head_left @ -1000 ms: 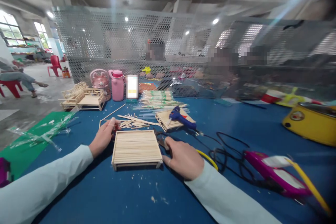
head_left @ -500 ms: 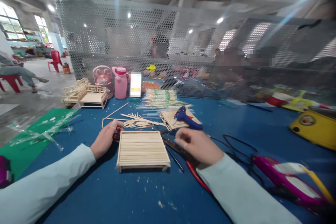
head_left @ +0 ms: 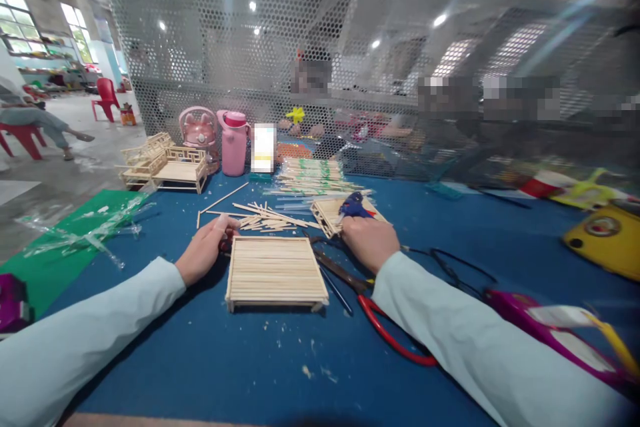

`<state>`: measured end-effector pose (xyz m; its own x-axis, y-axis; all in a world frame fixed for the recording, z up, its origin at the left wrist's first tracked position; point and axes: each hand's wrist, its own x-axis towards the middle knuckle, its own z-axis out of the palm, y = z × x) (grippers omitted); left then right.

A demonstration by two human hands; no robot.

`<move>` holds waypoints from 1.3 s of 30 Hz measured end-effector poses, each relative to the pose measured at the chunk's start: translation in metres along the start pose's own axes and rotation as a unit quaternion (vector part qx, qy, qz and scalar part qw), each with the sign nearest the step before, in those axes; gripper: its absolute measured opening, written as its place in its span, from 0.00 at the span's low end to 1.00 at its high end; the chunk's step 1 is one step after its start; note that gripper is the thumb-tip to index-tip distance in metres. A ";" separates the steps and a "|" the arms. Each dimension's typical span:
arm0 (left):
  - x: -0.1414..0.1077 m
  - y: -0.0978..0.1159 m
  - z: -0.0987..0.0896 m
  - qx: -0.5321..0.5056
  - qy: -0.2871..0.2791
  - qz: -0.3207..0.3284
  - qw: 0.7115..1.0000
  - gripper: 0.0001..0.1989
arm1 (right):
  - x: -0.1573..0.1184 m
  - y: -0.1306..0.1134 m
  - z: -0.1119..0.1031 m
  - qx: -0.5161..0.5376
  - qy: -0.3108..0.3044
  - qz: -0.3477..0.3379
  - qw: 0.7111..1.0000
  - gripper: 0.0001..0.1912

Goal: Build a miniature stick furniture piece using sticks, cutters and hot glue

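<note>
A slatted wooden stick panel (head_left: 275, 270) on short legs stands on the blue table in front of me. My left hand (head_left: 206, 250) is at its back left corner, fingers curled round a small dark object I cannot make out. To the right, my right hand (head_left: 371, 241) is closed over the handle of a blue glue gun (head_left: 353, 204), which lies on a smaller stick frame (head_left: 325, 213). Loose sticks (head_left: 270, 217) are spread behind the panel. Red-handled cutters (head_left: 390, 333) and a dark pen-like rod (head_left: 336, 290) lie at the panel's right.
Stick furniture (head_left: 180, 170), a pink bottle (head_left: 233, 150), a lit phone (head_left: 263, 148) and bundled sticks (head_left: 310, 177) line the back, before a perforated screen (head_left: 225, 67). A black cable (head_left: 450, 267), a purple tool (head_left: 550, 327) and a yellow container (head_left: 607, 240) are at the right.
My right hand has moved from above the cutters forward to the glue gun and closed on its handle, uncovering the red handles. My left hand stays by the panel. The view has tilted slightly down.
</note>
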<state>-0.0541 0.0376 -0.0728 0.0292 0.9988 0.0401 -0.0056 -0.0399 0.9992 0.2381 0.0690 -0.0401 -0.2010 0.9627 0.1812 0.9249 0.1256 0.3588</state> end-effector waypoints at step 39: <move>0.029 0.001 -0.038 0.302 0.095 0.150 0.936 0.17 | -0.060 -0.014 -0.007 0.332 0.102 -0.009 0.938 0.24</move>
<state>-0.0917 0.0673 -0.0712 -0.0627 0.9247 0.3754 0.5839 -0.2711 0.7652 0.2351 0.0079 -0.0490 -0.2141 0.9018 0.3754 0.9041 0.3284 -0.2733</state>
